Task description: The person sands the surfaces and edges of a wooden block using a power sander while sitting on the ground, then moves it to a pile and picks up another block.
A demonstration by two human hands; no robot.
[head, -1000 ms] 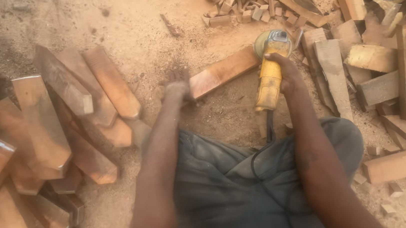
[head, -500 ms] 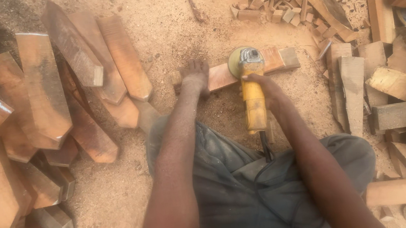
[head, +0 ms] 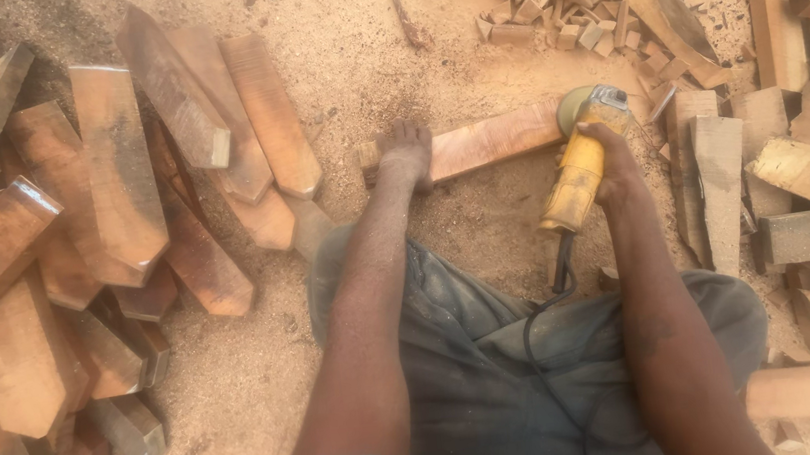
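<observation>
Head view: left hand (head: pixel 405 153) flat, fingers spread, pressing plank (head: pixel 491 140) at its 9 o'clock end on sawdust ground (head: pixel 357 52). Right hand (head: pixel 609 164) wrapped tight round yellow grinder (head: pixel 581 164), disc at plank's 3 o'clock end. Cut blocks (head: pixel 106 249) stacked at 9 o'clock; offcuts (head: pixel 780 168) at 3 o'clock.

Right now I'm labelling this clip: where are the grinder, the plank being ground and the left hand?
grinder (head: pixel 576 184), head view, yellow body.
plank (head: pixel 491 140), head view, top face.
left hand (head: pixel 405 147), head view, back of hand.
</observation>
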